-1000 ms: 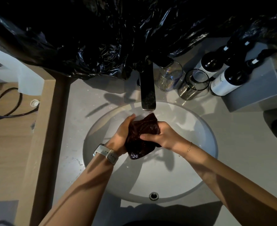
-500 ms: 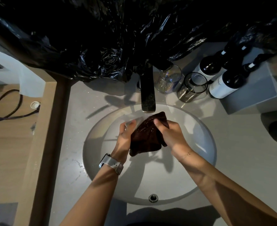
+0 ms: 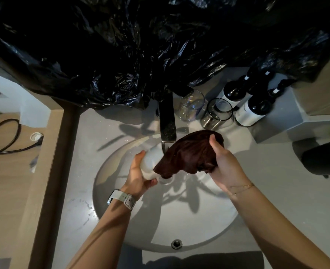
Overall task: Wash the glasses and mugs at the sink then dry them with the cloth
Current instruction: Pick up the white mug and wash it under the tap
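White ceramic mug (image 3: 150, 164), gripped on its side by the left hand (image 3: 136, 175) over the round sink (image 3: 110, 220), is mid-drying, so next the right hand (image 3: 221, 164), clutching the dark brown cloth (image 3: 187, 154), should probably wipe its remaining surfaces.

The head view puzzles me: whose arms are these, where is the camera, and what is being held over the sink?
No machine here: a person wears a camera on the head, looking down at their own arms. The left hand grips a white mug. The right hand holds a dark brown cloth against it, over the round sink and below the tap. On the counter behind stand two glasses and dark bottles. Black plastic sheeting hangs above.
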`<action>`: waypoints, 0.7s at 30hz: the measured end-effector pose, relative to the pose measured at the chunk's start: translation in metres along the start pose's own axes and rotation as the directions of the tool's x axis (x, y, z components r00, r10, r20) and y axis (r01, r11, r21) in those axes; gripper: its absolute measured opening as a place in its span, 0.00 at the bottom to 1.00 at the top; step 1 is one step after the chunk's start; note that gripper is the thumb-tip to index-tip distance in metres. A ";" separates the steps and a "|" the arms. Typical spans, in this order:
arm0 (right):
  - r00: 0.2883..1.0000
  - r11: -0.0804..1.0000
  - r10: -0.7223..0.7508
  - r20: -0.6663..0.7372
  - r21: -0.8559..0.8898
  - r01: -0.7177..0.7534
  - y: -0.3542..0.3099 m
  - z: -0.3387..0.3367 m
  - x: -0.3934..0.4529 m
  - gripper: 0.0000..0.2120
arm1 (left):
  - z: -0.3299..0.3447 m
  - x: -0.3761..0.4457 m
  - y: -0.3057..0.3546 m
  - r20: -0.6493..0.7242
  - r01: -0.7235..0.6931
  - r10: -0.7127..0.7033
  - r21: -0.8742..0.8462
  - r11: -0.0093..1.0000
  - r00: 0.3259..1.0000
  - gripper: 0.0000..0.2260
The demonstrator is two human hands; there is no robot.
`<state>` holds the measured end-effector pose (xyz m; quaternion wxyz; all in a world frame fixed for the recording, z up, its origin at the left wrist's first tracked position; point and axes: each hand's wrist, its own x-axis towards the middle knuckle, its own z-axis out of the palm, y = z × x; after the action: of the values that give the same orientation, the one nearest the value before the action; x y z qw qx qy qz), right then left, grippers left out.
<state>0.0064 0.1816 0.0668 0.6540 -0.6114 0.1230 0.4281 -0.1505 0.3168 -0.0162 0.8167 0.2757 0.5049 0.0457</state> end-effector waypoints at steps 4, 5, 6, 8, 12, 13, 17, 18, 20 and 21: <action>0.982 0.982 -0.164 -0.090 0.074 0.171 -0.005 0.001 -0.002 0.15 | -0.006 0.003 -0.002 0.018 0.017 -0.017 -0.017 1.000 1.000 0.22; 0.981 0.981 -0.174 -0.090 0.075 0.181 -0.006 0.000 -0.001 0.16 | -0.009 0.004 -0.003 0.000 0.012 -0.012 -0.005 1.000 1.000 0.21; 0.981 0.980 -0.182 -0.072 0.066 0.187 -0.007 0.000 -0.002 0.15 | -0.010 0.005 -0.005 -0.011 0.013 -0.013 0.009 1.000 1.000 0.19; 0.978 0.978 -0.207 -0.011 0.014 0.208 -0.005 0.001 -0.002 0.10 | -0.010 0.003 -0.006 -0.005 0.028 -0.028 0.031 0.999 1.000 0.19; 0.985 0.974 -0.121 0.120 -0.175 0.141 0.014 0.017 0.004 0.09 | 0.001 -0.001 -0.005 0.076 0.022 -0.027 0.057 0.998 0.997 0.19; 0.984 0.968 -0.092 0.152 -0.219 0.124 0.019 0.022 0.007 0.07 | 0.004 -0.001 -0.005 0.091 -0.002 -0.004 0.068 0.998 0.996 0.19; 0.965 0.857 0.014 0.263 -0.501 0.124 0.020 0.029 0.014 0.16 | 0.008 0.004 -0.004 0.086 -0.061 0.054 0.074 0.995 0.995 0.23; 0.955 0.830 0.065 0.288 -0.547 0.109 0.019 0.031 0.015 0.19 | 0.009 0.006 -0.003 0.067 -0.065 0.059 0.084 0.994 0.996 0.23; 0.941 0.809 0.166 0.296 -0.586 0.041 0.020 0.035 0.020 0.19 | 0.012 0.009 -0.001 0.028 -0.078 0.075 0.138 0.987 0.997 0.22; 0.941 0.823 0.209 0.267 -0.567 -0.022 0.023 0.037 0.024 0.18 | 0.014 0.012 0.000 0.014 -0.083 0.082 0.164 0.983 0.997 0.22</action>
<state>-0.0084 0.2225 0.0424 0.4313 -0.6893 -0.0764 0.5770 -0.1331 0.3155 -0.0206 0.7903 0.3630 0.4922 0.0365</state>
